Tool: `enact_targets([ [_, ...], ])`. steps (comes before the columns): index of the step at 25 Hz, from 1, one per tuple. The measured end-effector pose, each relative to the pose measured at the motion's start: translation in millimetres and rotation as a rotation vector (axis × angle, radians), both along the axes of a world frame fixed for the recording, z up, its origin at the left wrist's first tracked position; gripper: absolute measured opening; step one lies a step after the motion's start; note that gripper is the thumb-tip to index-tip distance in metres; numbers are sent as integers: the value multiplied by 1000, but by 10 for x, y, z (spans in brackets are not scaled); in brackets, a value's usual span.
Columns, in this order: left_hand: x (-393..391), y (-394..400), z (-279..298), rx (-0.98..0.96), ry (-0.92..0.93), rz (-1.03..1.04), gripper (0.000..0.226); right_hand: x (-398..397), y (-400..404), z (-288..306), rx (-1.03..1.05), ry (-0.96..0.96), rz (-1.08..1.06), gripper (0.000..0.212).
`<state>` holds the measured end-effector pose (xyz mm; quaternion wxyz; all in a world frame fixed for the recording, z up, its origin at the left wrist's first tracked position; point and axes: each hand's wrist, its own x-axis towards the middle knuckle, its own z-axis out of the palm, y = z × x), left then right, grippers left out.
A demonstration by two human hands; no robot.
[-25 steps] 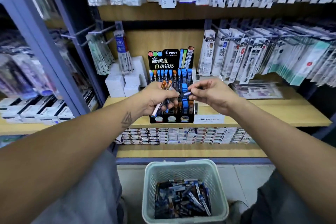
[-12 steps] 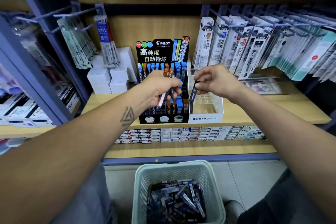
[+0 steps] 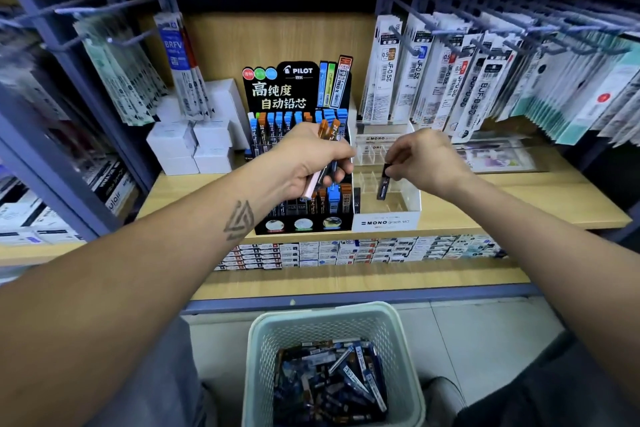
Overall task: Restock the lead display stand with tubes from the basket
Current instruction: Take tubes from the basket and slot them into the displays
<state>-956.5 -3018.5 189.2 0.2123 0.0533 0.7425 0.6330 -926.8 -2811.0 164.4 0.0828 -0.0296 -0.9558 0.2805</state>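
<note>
Stationery shelving of pale wood [image 3: 519, 194] fills the upper two thirds of the frame, with hanging refill packets [image 3: 485, 80] on pegs at upper right and upper left and white cardboard boxes [image 3: 194, 146] stacked at centre left. At bottom centre a pale green perforated plastic basket [image 3: 398, 340] stands on the floor, holding a jumble of dark and blue lead tubes [image 3: 332, 381]. On the shelf at centre stands the black cardboard lead display stand [image 3: 287, 90], printed PILOT, its rows holding upright blue-capped and orange-capped tubes. Just to its right, touching it, sits a clear acrylic compartment tray [image 3: 405, 198] with a white MONO label on its front.

In front of the black stand, the left hand [image 3: 311, 163] grips a bundle of tubes [image 3: 329, 132], orange tops sticking out above the fist and a pale pink end below. Right of centre, the right hand [image 3: 426, 159] pinches the top of a single dark lead tube [image 3: 383, 185] between thumb and fingertips, holding it nearly upright over the clear tray's compartments.
</note>
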Motion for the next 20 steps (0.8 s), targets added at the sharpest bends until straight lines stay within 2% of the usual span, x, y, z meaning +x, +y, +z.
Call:
enact_targets([
  [6, 2, -9, -17, -24, 8, 8, 14, 3, -162, -254, 137, -18, 47, 11],
  [20, 67, -11, -31, -47, 26, -12, 7, -40, -249, -542, 126, -40, -8, 16],
])
